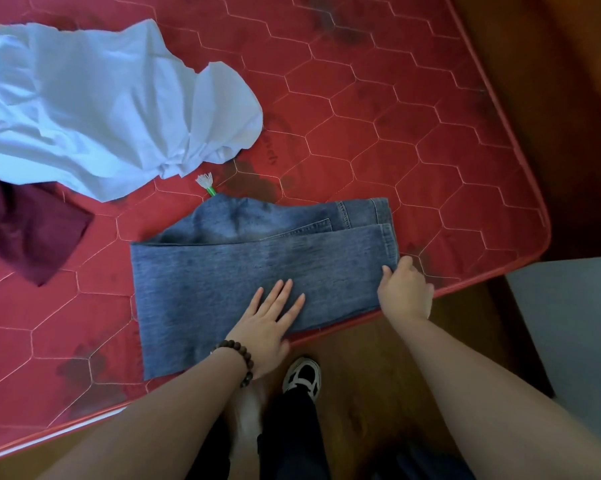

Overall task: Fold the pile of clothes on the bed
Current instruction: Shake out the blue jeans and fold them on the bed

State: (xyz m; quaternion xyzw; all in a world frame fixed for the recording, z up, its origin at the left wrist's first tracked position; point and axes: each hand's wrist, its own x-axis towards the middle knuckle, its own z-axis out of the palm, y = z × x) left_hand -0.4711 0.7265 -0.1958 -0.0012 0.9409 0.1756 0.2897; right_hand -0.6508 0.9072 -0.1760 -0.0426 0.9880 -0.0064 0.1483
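The jeans (257, 271) lie folded over on themselves at the near edge of the mattress (413, 116), close to its near right corner, with their long axis running along that edge, left to right. Both hands are already on them. The left hand (269, 323) rests flat on the middle of the denim, fingers straight and spread, pressing it down. The right hand (404, 292) is at the right-hand end, its fingers curled around the edge of the cloth there. The right hand is therefore the one placed to carry that end across toward the left, over the line the left hand pins; that looks like the next fold.

The denim is mid-blue and faded, the top layer smooth, with seams and the waistband showing along the far side.

Further in, near the far left edge, a pale blue garment (101, 109) lies crumpled and unfolded. Beside it is a dark red one (28, 230). A small green-stemmed tassel (207, 185) sits just beyond the jeans.
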